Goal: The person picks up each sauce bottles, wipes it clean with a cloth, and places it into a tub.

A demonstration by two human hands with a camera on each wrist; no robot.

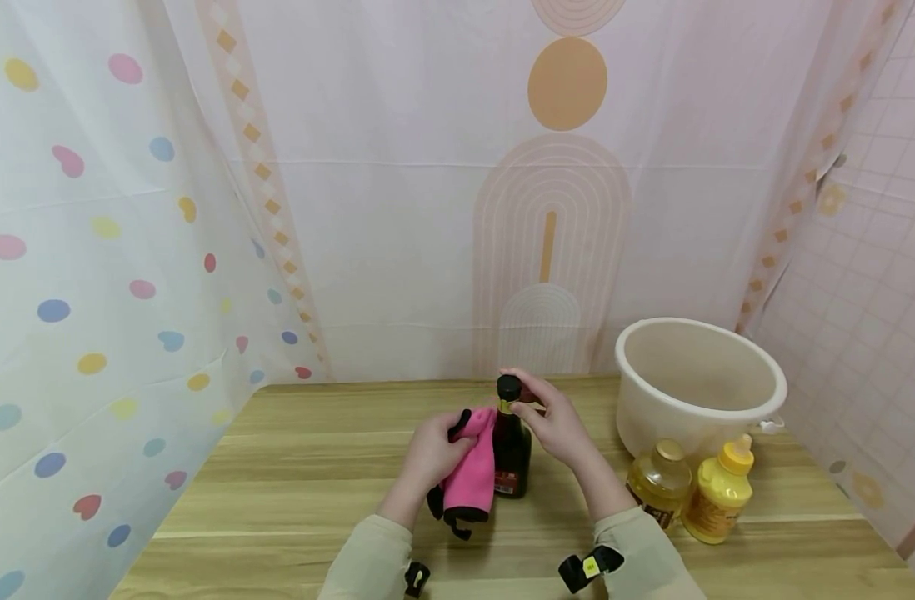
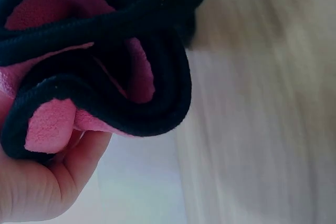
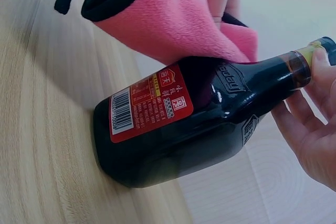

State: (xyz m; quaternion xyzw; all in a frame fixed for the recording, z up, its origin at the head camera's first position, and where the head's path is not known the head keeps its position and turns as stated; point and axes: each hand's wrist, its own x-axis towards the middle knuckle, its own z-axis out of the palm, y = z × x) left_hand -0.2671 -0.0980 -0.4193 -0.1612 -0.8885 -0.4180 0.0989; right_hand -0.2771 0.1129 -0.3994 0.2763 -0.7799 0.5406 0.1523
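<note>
Left of the bucket (image 1: 636, 412), the right hand (image 1: 555, 421) is holding the dark bottle (image 1: 513, 454) by its neck while the left hand (image 1: 432, 450) is gripping a pink cloth (image 1: 474, 477), probably wiping, so rubbing next is needing a tight hold.

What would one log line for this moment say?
left grip: holding pink black-edged cloth | right grip: holding upright red-labelled sauce bottle by neck | nearby: white bucket, gold-capped bottle, yellow squeeze bottle

Wood-grain tabletop (image 1: 277, 483), dotted curtain (image 1: 135, 250), arch-print curtain (image 1: 397, 250)
</note>
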